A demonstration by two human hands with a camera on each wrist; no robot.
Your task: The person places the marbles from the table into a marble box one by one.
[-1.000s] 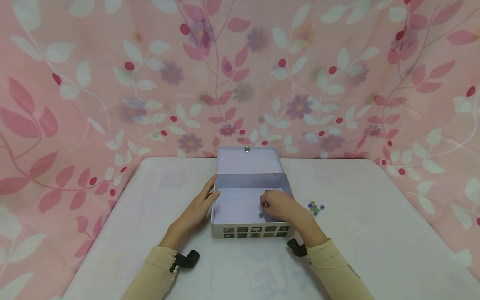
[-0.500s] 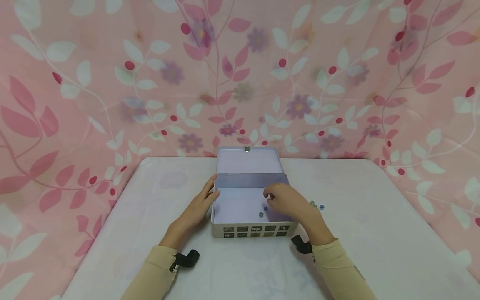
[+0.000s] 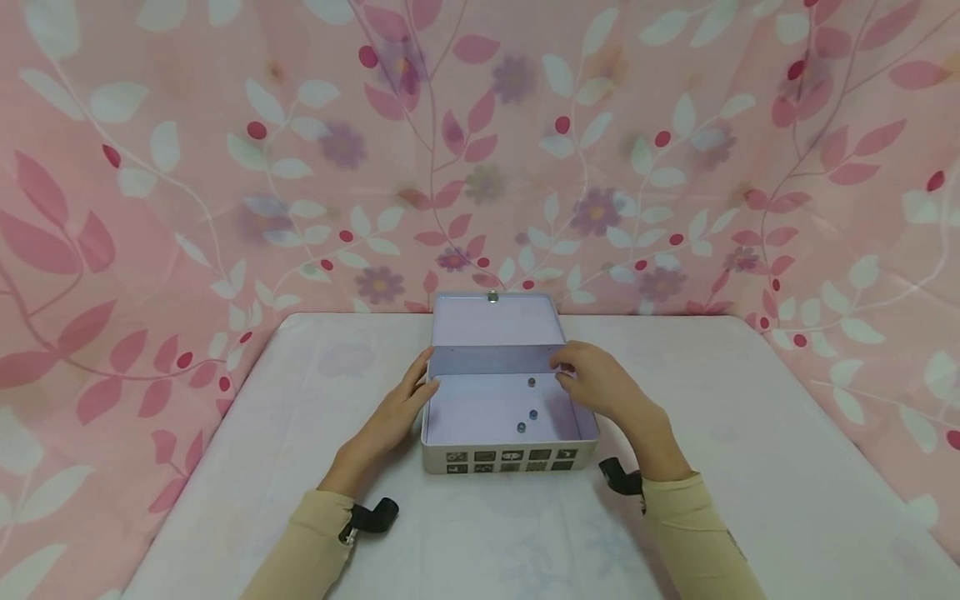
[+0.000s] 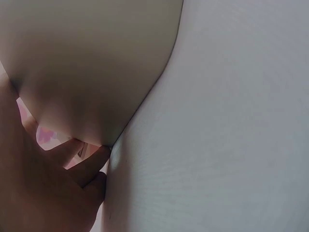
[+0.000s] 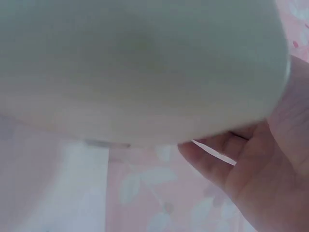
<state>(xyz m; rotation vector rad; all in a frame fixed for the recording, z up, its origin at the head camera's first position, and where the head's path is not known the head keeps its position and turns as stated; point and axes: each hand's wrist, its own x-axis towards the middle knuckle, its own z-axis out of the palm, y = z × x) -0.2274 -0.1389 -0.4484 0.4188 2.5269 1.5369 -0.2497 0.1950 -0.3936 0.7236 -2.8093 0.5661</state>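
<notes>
A pale metal tin (image 3: 498,458) stands on the table with its hinged lid (image 3: 497,321) raised at the back. Three small glass marbles lie on its floor: a dark one (image 3: 532,382) toward the back, a blue one (image 3: 533,414) and a greenish one (image 3: 521,427) nearer the front. My left hand (image 3: 393,415) rests against the tin's left side, fingers extended, thumb at the rim. Over the right rim hangs my right hand (image 3: 600,379), fingers loosely bent, with no marble visible in them. In the right wrist view, its fingers (image 5: 212,166) show beside the tin's wall.
A white cloth covers the table (image 3: 750,433). Behind it and at both sides hangs a pink floral curtain (image 3: 480,167). The tin's front bears rows of small dark printed squares. My right hand and forearm hide the spot where loose marbles lay.
My right hand has moved back and right from inside the tin to its right rim, uncovering the blue and dark marbles. The left hand has stayed in place.
</notes>
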